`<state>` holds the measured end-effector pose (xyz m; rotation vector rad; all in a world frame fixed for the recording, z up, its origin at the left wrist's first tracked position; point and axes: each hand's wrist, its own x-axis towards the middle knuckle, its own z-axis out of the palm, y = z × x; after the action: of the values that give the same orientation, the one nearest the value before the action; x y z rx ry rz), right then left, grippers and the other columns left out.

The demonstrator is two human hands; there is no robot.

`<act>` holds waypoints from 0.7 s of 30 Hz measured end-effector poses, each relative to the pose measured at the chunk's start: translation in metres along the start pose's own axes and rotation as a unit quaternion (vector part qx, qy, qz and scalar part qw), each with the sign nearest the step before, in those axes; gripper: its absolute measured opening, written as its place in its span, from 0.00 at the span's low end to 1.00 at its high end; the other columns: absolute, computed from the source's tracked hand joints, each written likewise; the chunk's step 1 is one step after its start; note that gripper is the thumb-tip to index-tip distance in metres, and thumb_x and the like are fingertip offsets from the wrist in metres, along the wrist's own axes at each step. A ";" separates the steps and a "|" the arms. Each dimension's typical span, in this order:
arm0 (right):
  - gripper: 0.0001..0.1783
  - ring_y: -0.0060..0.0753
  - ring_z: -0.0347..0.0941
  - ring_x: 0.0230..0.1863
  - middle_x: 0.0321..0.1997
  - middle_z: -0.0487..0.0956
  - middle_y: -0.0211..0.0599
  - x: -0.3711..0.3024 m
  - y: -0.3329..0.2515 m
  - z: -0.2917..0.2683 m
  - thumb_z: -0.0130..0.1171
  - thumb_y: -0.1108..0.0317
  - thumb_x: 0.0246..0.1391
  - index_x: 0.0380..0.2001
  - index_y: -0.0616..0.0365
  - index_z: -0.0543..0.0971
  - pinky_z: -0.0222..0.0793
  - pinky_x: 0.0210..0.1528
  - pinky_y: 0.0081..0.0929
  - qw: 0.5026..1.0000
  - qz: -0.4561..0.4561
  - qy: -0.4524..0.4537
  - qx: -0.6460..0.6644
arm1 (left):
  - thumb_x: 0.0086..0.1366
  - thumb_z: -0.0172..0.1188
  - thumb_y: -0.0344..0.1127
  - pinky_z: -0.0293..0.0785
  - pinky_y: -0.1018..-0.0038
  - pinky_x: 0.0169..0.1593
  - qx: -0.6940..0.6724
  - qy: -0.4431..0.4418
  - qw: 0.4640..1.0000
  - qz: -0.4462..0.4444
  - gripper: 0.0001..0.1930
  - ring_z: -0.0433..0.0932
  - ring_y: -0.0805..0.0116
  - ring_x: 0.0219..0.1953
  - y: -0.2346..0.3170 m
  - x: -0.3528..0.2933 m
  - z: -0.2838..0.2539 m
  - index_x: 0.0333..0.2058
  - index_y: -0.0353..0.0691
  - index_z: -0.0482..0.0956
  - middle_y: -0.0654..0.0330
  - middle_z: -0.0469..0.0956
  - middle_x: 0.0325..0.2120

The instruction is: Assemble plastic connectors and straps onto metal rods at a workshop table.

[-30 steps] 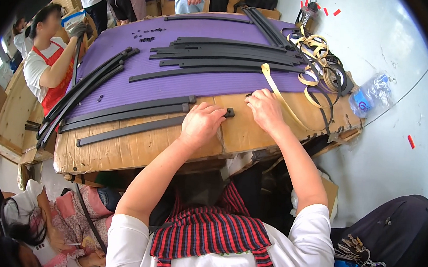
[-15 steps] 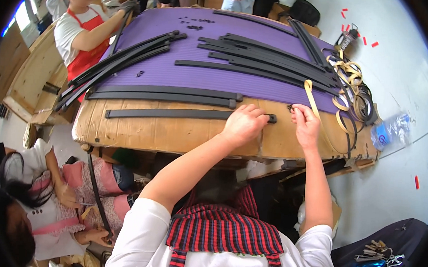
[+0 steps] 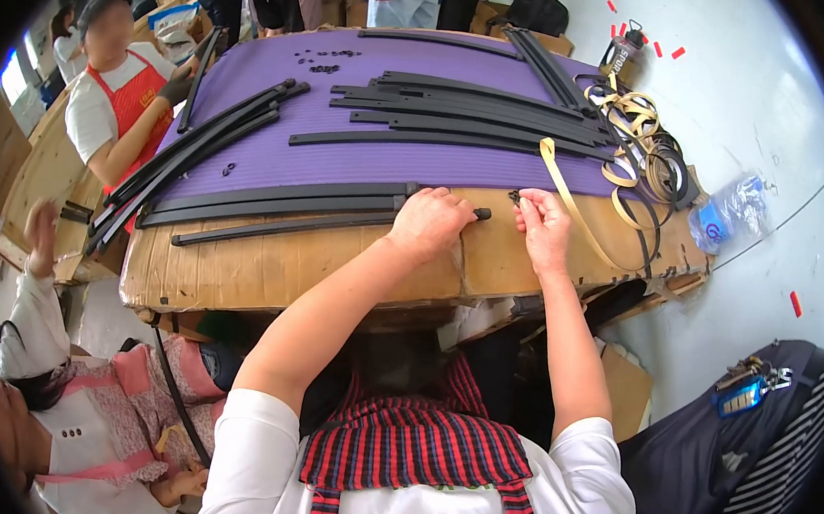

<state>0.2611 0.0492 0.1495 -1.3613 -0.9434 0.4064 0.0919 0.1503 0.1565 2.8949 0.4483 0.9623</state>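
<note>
Head view | our left hand point(image 3: 430, 224) curls closed over the bar point(image 3: 290, 230) on the cardboard point(image 3: 238, 278) | our right hand point(image 3: 544, 232) pinches black bits point(image 3: 515, 197), barely parted | loose pinch could spill them; slack left hold, turn the bar

A pale floor point(image 3: 775, 120) spreads beside a cardboard-topped table point(image 3: 239, 269).

A desk point(image 3: 498, 263) topped with brown cardboard point(image 3: 229, 273) and a purple mat point(image 3: 275, 162) carries black bars point(image 3: 440, 125), small black pieces point(image 3: 325, 69) and tangled tan and black straps point(image 3: 562, 184).
</note>
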 end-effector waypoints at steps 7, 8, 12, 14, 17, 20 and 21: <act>0.05 0.13 0.66 0.23 0.25 0.74 0.28 -0.002 -0.003 -0.002 0.50 0.74 0.54 0.34 0.60 0.74 0.64 0.26 0.12 1.000 -0.002 -0.012 0.005 | 0.58 0.52 0.39 0.71 0.66 0.36 -0.041 -0.020 0.998 -0.053 0.09 0.74 0.57 0.32 -0.002 0.007 -0.004 0.30 0.41 0.76 0.58 0.76 0.25; 0.05 0.13 0.66 0.23 0.25 0.74 0.28 -0.003 -0.003 -0.002 0.50 0.74 0.54 0.34 0.61 0.74 0.64 0.26 0.12 1.000 -0.001 -0.015 0.009 | 0.59 0.51 0.40 0.71 0.65 0.37 -0.047 -0.017 0.998 -0.046 0.10 0.73 0.57 0.34 -0.002 0.006 -0.004 0.31 0.41 0.76 0.58 0.76 0.27; 0.05 0.14 0.66 0.23 0.26 0.74 0.29 -0.002 -0.002 -0.003 0.50 0.74 0.54 0.34 0.61 0.74 0.64 0.26 0.12 1.000 0.004 -0.012 0.009 | 0.58 0.52 0.41 0.71 0.66 0.38 -0.043 -0.056 0.995 -0.071 0.10 0.73 0.58 0.36 0.000 0.009 -0.008 0.31 0.41 0.76 0.58 0.76 0.29; 0.06 0.14 0.66 0.24 0.26 0.74 0.29 -0.003 -0.005 -0.002 0.50 0.75 0.54 0.35 0.62 0.74 0.64 0.26 0.12 1.000 0.002 -0.014 0.009 | 0.57 0.54 0.42 0.70 0.66 0.39 -0.051 -0.036 0.997 -0.054 0.11 0.73 0.58 0.35 -0.001 0.007 -0.008 0.31 0.41 0.76 0.59 0.76 0.28; 0.07 0.14 0.67 0.25 0.27 0.74 0.29 -0.002 -0.005 -0.003 0.50 0.75 0.53 0.36 0.62 0.74 0.65 0.27 0.13 0.999 -0.006 -0.030 -0.006 | 0.54 0.57 0.40 0.70 0.67 0.39 -0.058 -0.017 0.997 -0.046 0.10 0.73 0.60 0.34 0.000 0.005 -0.006 0.31 0.41 0.77 0.60 0.76 0.28; 0.08 0.15 0.67 0.26 0.28 0.74 0.29 -0.003 -0.008 -0.003 0.51 0.76 0.52 0.37 0.62 0.74 0.65 0.29 0.13 0.999 0.000 -0.032 -0.017 | 0.51 0.58 0.37 0.68 0.69 0.39 0.000 0.015 1.000 -0.010 0.09 0.72 0.65 0.34 0.011 -0.004 -0.003 0.31 0.43 0.76 0.63 0.75 0.29; 0.09 0.15 0.67 0.27 0.29 0.74 0.28 -0.004 -0.007 -0.003 0.53 0.76 0.51 0.37 0.62 0.73 0.65 0.30 0.13 0.999 0.008 -0.034 -0.014 | 0.49 0.59 0.36 0.67 0.71 0.38 0.015 0.043 0.999 0.004 0.09 0.72 0.66 0.34 0.015 -0.008 0.001 0.32 0.44 0.77 0.65 0.75 0.29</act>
<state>0.2595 0.0428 0.1552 -1.3871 -0.9977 0.4548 0.0898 0.1337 0.1533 2.8917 0.4589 1.0956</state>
